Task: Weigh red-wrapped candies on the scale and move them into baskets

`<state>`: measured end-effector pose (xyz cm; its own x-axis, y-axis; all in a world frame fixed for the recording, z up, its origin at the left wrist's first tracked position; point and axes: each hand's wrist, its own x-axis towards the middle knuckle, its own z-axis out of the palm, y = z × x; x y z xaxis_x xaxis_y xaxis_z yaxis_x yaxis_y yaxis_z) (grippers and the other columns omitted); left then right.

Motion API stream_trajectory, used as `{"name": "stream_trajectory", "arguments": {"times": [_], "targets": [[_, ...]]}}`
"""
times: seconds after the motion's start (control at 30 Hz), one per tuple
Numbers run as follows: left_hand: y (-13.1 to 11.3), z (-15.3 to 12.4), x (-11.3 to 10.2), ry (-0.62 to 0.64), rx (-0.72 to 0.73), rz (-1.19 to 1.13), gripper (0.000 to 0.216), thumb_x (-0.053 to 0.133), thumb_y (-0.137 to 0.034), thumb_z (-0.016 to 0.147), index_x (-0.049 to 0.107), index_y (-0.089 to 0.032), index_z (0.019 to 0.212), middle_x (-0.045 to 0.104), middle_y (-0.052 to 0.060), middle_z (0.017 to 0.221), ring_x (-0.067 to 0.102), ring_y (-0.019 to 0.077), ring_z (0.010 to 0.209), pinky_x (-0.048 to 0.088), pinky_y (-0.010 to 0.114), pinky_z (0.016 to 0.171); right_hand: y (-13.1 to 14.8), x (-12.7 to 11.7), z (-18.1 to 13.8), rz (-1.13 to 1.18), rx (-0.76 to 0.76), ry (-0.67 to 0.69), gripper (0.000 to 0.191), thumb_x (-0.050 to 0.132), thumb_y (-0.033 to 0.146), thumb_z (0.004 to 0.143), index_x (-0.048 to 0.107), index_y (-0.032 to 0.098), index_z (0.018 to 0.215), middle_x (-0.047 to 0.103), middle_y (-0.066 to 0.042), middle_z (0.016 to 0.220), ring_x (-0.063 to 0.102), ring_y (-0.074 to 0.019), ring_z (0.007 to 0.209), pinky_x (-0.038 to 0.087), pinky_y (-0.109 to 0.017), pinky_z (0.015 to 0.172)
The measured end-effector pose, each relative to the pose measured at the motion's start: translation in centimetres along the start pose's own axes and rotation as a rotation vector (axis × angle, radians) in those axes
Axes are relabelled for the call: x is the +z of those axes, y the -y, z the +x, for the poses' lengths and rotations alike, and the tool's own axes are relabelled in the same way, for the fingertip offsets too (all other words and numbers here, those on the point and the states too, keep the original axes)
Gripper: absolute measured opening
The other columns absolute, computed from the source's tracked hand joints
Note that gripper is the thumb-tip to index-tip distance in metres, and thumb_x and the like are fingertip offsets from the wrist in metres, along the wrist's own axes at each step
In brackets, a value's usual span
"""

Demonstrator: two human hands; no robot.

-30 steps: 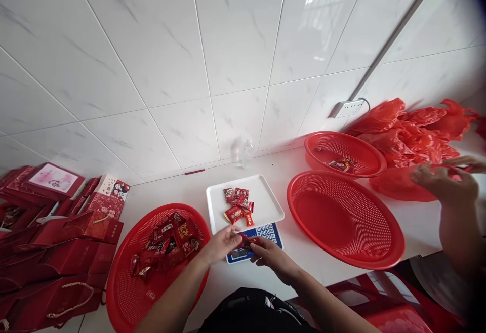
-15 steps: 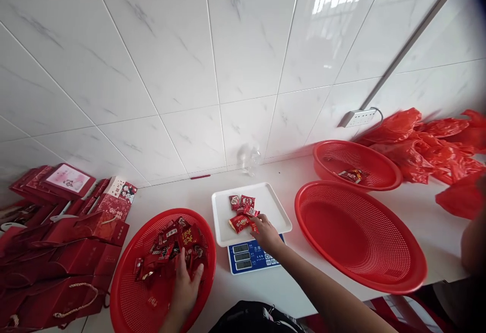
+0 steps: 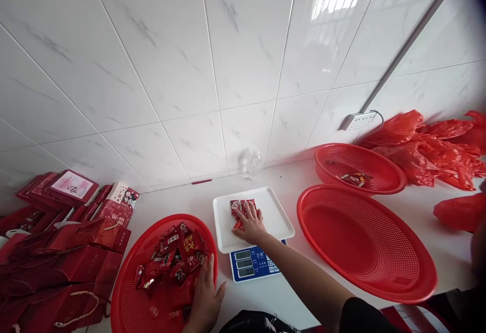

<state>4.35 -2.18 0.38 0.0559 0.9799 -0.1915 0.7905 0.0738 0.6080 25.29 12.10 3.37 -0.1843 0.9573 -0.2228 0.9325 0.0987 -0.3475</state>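
Note:
My right hand (image 3: 249, 225) lies palm down with fingers spread over several small red wrapped candies (image 3: 235, 205) in the white tray (image 3: 275, 221) of a weighing scale, partly covering them. Below the tray shows the scale's blue panel (image 3: 252, 263) with displays and keys. My left hand (image 3: 205, 295) rests at the right rim of a red perforated basket (image 3: 125, 292), its fingers stretched out and thumb apart. Inside that basket is a pile of red wrapped candies (image 3: 172, 252).
Dark red gift boxes (image 3: 76, 262) with rope handles are stacked at the left. To the right stand a large red basket (image 3: 364, 242) and a smaller one (image 3: 359, 166) holding a few packets. Red plastic bags (image 3: 417, 151) and a power strip (image 3: 359, 120) are behind, along the tiled wall.
My right hand has moved slightly left and spread flat over the candies on the scale. My left hand has shifted right, from over the candy pile to the basket's rim.

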Motion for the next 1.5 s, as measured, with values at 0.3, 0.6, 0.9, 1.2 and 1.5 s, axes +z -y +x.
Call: {"name": "stream_trajectory", "arguments": {"times": [0.3, 0.6, 0.9, 1.2, 1.5], "targets": [[0.8, 0.1, 0.6, -0.021, 0.028, 0.002, 0.066, 0.043, -0.032, 0.081, 0.023, -0.014, 0.141, 0.021, 0.011, 0.148, 0.017, 0.0235, 0.136, 0.020, 0.040, 0.110, -1.2, 0.7, 1.0, -0.077, -0.139, -0.175, 0.054, 0.039, 0.054, 0.083, 0.038, 0.034, 0.133, 0.037, -0.007, 0.140, 0.025, -0.0310, 0.128, 0.024, -0.050, 0.098], [0.3, 0.3, 0.6, -0.018, 0.002, -0.009, 0.066, 0.045, -0.025, 0.077, 0.027, -0.011, 0.139, 0.025, 0.012, 0.147, 0.020, 0.0236, 0.136, 0.020, 0.039, 0.111, -2.6, 0.1, 1.8, 0.573, -0.129, -0.393, 0.021, 0.048, 0.033, 0.081, 0.067, 0.026, 0.089, 0.063, -0.007, 0.098, 0.054, -0.0231, 0.095, 0.040, -0.039, 0.088], [-0.6, 0.0, -0.2, 0.011, -0.029, -0.071, 0.067, 0.045, -0.023, 0.077, 0.024, -0.013, 0.140, 0.024, 0.010, 0.148, 0.020, 0.0216, 0.136, 0.019, 0.038, 0.111, -6.9, -4.8, -1.3, 1.083, 0.195, -0.607, 0.050, 0.045, 0.063, 0.073, 0.056, 0.018, 0.092, 0.055, 0.002, 0.059, 0.043, -0.0093, 0.041, 0.031, -0.020, 0.035], [-0.8, -0.1, -0.1, 0.004, -0.020, -0.137, 0.066, 0.046, -0.030, 0.079, 0.024, -0.015, 0.139, 0.026, 0.011, 0.147, 0.020, 0.0227, 0.136, 0.018, 0.042, 0.111, -18.3, -7.7, -9.0, 0.688, 0.665, -0.765, 0.047, 0.053, 0.053, 0.070, 0.054, 0.016, 0.099, 0.062, -0.008, 0.077, 0.058, -0.0213, 0.068, 0.045, -0.033, 0.058], [1.1, 1.3, -1.5, -0.103, -0.159, -0.266, 0.058, 0.037, -0.039, 0.085, 0.030, -0.013, 0.136, 0.031, 0.011, 0.144, 0.024, 0.0201, 0.135, 0.021, 0.038, 0.110, -12.2, -3.7, -3.9, -0.013, 0.249, -0.393, 0.048, 0.041, 0.038, 0.084, 0.042, 0.019, 0.128, 0.036, -0.016, 0.138, 0.024, -0.0325, 0.131, 0.028, -0.050, 0.099]]}}
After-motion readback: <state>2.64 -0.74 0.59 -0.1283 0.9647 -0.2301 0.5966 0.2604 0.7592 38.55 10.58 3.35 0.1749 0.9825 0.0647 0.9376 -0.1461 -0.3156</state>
